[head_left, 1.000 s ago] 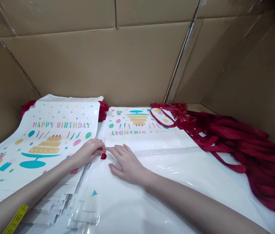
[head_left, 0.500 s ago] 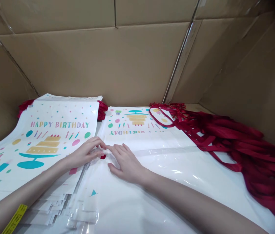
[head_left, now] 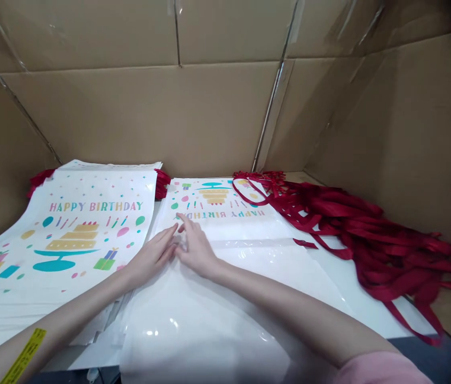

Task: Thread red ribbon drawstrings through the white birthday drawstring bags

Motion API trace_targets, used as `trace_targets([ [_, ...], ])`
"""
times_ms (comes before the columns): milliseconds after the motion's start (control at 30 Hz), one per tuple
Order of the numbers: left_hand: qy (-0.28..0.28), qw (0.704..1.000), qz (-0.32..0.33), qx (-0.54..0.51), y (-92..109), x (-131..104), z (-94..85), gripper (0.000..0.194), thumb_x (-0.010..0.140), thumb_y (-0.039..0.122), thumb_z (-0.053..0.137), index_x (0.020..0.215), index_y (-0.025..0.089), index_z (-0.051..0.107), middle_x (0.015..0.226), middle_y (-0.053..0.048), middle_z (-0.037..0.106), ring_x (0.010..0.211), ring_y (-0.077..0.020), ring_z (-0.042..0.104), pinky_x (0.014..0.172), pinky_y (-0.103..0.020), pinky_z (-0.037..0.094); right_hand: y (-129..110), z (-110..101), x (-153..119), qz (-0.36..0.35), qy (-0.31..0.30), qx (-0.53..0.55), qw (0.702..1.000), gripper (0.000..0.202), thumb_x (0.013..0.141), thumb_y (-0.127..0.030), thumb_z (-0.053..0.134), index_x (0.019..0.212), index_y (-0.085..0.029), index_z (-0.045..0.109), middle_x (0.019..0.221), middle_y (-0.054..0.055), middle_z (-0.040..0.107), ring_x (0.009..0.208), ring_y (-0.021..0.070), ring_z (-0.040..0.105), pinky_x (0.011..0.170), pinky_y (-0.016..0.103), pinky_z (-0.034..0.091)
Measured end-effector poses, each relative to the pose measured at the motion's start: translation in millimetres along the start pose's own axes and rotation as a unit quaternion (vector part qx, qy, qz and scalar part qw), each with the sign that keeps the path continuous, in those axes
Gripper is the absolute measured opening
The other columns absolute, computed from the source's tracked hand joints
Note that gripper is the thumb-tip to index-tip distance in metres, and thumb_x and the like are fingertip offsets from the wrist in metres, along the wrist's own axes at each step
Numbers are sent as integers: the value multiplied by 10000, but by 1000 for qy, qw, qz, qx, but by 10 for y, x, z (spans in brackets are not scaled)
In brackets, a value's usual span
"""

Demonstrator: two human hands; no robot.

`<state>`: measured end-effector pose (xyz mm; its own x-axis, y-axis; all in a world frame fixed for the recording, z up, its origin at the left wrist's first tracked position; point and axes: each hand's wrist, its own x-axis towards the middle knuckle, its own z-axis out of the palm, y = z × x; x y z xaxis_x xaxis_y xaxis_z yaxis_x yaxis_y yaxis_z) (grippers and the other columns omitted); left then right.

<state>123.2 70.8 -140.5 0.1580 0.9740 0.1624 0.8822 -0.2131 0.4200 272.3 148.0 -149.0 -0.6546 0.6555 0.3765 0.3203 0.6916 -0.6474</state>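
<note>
A pink sleeve [head_left: 383,369] at lower right and a yellow label [head_left: 24,354] on the left forearm stand nearest my distant post; beyond them a glossy white sheet [head_left: 213,309] spreads on the worktop between and beneath the forearms, its lit folds suggesting to me a thin, light, floppy film, slippery on its face and likely quick to crease; I would take it by its left edge or a corner, thumb and finger flat together, rather than by its slick middle. The left hand [head_left: 153,255] and right hand [head_left: 195,246] meet over that left edge, fingertips touching or nearly so, the right index finger reaching forward; whether either pinches the film I cannot tell from here. To the left lies a stack of printed sheets [head_left: 97,186], lettered "HAPPY BIRTHDAY" above a cake; to the right a short red tab [head_left: 305,244] rests apart from a heap of red ribbons [head_left: 373,234], loose, soft-looking and apt, I judge, to snag; farther back, beyond the hands, an upside-down birthday print [head_left: 214,196] shows, with one ribbon loop over its right part; cardboard walls [head_left: 141,114] close off the rear.
</note>
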Motion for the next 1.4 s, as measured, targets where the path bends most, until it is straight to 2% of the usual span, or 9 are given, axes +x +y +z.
trace_targets([
  [100,-57,997,15,48,53,-13,60,531,972,391,301,1456,187,227,1498,-88,292,1370,-227,277,1117,-400,274,396,-517,-181,22,54,-30,998,417,709,-148,480,1122,-157,536,976,69,580,924,209,497,840,349,410],
  [167,-80,994,23,74,77,-21,61,520,978,407,277,1450,191,258,1499,-74,293,1376,-226,265,1124,-404,260,762,-949,-389,77,82,-93,989,223,733,-179,481,929,-161,587,890,62,589,870,207,514,776,322,406],
  [300,-80,992,31,93,86,-26,48,517,981,421,262,1445,196,284,1492,-62,310,1372,-221,278,1122,-403,267,1392,-1713,-840,205,83,-211,952,144,756,-204,493,828,-155,608,830,62,622,777,185,549,704,272,385],
  [400,-73,991,41,100,75,-28,58,504,982,414,268,1443,215,295,1486,-55,323,1364,-218,295,1117,-404,276,1606,-2017,-1053,256,62,-215,940,139,777,-226,496,789,-158,617,846,65,652,766,181,575,679,257,386],
  [533,-74,991,40,109,71,-33,70,498,983,417,263,1441,227,304,1484,-50,328,1364,-218,297,1115,-409,280,1678,-2121,-1133,311,30,-128,941,170,774,-272,528,688,-159,621,769,53,656,723,167,582,647,237,399],
  [700,-89,989,30,117,95,-32,60,493,985,425,244,1453,269,270,1496,-38,307,1367,-218,289,1105,-415,289,1702,-2165,-1142,324,20,-16,946,188,728,-294,568,621,-143,603,615,29,589,587,129,504,549,223,371],
  [1133,-89,984,69,135,42,-9,59,410,980,401,306,1375,371,408,1498,-14,301,1329,-263,357,1052,-426,354,1732,-2286,-1189,389,86,-12,917,206,697,-210,649,534,-144,541,452,-12,505,417,77,427,439,200,327],
  [1267,-98,983,63,145,44,-6,68,414,981,403,293,1382,379,394,1501,-25,294,1332,-265,350,1054,-437,343,1793,-2518,-1236,422,128,-28,897,182,776,-131,570,594,-130,562,411,-4,511,332,66,397,379,197,294],
  [1400,-105,981,62,152,61,2,61,417,985,398,275,1385,376,387,1501,-33,292,1333,-259,348,1054,-431,340,1684,-2964,-1325,412,216,-60,883,203,804,-66,537,605,-97,560,498,86,603,351,71,494,413,206,364],
])
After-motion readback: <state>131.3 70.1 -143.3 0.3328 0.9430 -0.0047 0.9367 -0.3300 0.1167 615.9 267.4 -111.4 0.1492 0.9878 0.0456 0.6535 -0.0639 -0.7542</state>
